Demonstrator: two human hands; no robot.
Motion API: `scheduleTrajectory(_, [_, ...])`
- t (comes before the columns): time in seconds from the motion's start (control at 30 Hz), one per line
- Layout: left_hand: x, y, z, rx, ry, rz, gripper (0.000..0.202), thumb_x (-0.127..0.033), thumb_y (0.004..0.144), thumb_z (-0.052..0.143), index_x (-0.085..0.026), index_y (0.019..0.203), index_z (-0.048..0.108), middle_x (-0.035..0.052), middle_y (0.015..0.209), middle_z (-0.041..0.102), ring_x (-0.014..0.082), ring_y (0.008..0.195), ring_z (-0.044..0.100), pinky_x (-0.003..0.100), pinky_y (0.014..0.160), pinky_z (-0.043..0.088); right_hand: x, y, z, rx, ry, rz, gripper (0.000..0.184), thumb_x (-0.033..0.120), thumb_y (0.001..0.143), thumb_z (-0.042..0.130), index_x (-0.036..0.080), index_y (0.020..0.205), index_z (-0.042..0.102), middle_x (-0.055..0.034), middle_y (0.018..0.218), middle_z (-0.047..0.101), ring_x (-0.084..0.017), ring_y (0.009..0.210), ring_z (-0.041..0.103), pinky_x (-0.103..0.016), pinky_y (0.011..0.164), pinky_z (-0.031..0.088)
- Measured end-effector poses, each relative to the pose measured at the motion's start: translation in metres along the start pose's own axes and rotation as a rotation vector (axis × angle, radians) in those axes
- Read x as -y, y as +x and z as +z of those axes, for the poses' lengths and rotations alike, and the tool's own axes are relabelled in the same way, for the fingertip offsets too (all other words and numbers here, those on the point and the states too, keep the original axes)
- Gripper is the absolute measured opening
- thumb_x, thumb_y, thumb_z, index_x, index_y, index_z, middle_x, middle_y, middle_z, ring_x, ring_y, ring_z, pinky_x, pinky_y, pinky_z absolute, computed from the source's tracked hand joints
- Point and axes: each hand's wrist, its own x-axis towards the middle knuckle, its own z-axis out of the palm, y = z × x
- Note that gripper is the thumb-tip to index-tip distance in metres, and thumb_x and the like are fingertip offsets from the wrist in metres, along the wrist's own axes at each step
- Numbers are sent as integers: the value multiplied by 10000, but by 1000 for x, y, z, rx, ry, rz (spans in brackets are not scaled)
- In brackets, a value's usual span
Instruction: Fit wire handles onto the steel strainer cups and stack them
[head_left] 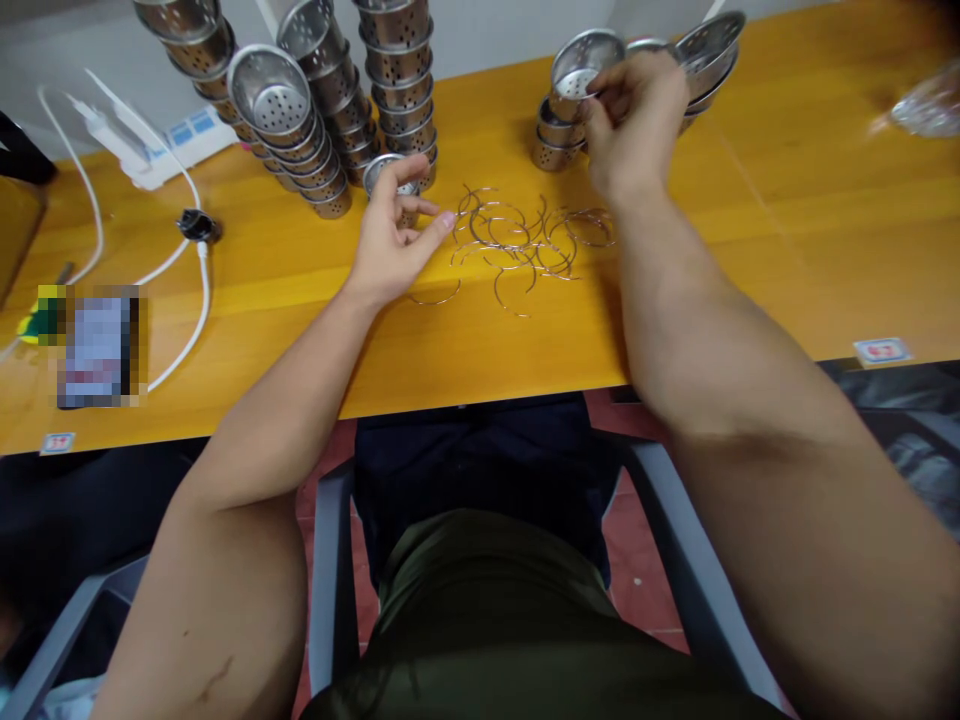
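Observation:
My right hand (641,130) is closed at the rim of a perforated metal cup (589,55), its thumb and fingers pinching together there. This cup is tilted above a short stack of similar cups (555,153). My left hand (397,240) is open with its fingers apart, in front of a small perforated cup (382,172) that it partly hides. Between the hands, a loose pile of thin curved metal wires (517,235) lies on the table, and one single curved wire (442,300) lies beside my left wrist.
Tall leaning stacks of perforated cups (300,150) stand at the back left. More metal bowls (709,60) are behind my right hand. A power strip (161,150), white cables and a phone (97,350) are at left; a clear plastic bag (930,105) lies far right on the table (765,260).

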Motion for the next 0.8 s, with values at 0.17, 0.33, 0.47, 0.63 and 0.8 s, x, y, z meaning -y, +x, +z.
scheduleTrajectory(0.17, [-5,6,-3,-115,36,19,860,-992,824,991,-604,1523,673,-11,1612,705,293,983,706,454,647,586,49,-10,-3,70,-119,65,285,-152,1057,892,52,1256,880,-209,1321,838,-254,1137,807,-358,1004,556])
scheduleTrajectory(0.33, [-10,15,-18,-345,252,169,899,-1154,960,701,-423,1481,652,0,1410,686,216,968,497,441,725,467,58,-10,-16,48,-111,17,516,-248,993,830,-28,1459,808,-246,1379,793,-304,1213,804,-400,1092,586])
scheduleTrajectory(0.47, [11,13,-41,-268,421,260,835,-1001,1003,857,-328,1467,691,21,1534,618,298,1396,420,570,1233,378,71,-20,-30,59,107,-128,461,-282,981,689,67,1224,868,-122,1105,818,-263,995,770,-375,933,592])
scheduleTrajectory(0.63, [27,-1,-54,-131,387,3,447,-543,903,1065,-414,1232,792,37,1667,621,408,1642,332,645,1376,251,90,-43,-35,776,117,-121,286,-24,953,973,204,1062,839,-33,959,796,-231,827,666,-429,926,566])
scheduleTrajectory(0.8, [-1,0,-47,-160,325,-123,392,-532,832,1078,-381,990,753,73,1480,739,410,1562,483,686,1405,311,101,-51,-32,880,92,-56,306,-34,994,794,255,919,726,-62,1026,823,-288,996,719,-474,1057,551])
